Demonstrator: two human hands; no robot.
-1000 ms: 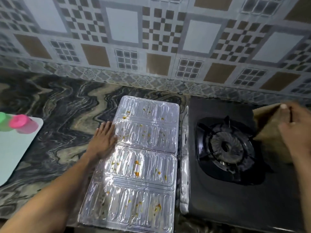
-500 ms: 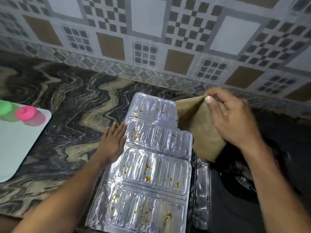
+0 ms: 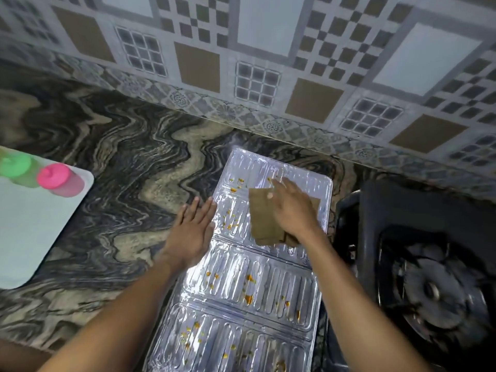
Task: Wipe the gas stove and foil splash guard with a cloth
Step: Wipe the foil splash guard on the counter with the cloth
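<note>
Pressing a folded brown cloth [image 3: 264, 216] flat against the foil splash guard [image 3: 241, 288], the right hand [image 3: 291, 210] sits just above the middle of the frame with its fingers [image 3: 279, 187] spread and lying on top of the cloth rather than curled round it. The guard lies flat on the marbled counter [image 3: 120, 162], running from the centre of the frame down to the bottom edge, and the cloth covers part of its upper panels. Orange-yellow food specks [image 3: 248, 298] dot the ribbed foil, most thickly on the middle and lower panels, with a few left of the cloth.

The left hand [image 3: 192, 229] rests open and flat, palm down, at the guard's left edge, partly on the foil and partly on the counter, holding nothing. Keeping it there seems wise, since thin foil will likely slide or buckle under a sideways stroke. Strokes would best follow the ribs, so the cloth reaches into the grooves where crumbs lodge, and pressure should stay even and moderate to avoid creasing the sheet. Working from the upper panels towards the lower ones would carry debris one way instead of spreading it back.

The gas stove [image 3: 429, 264] stands at the right of the frame, just beside the guard, its burner blurred; it appears not yet attended to.
</note>
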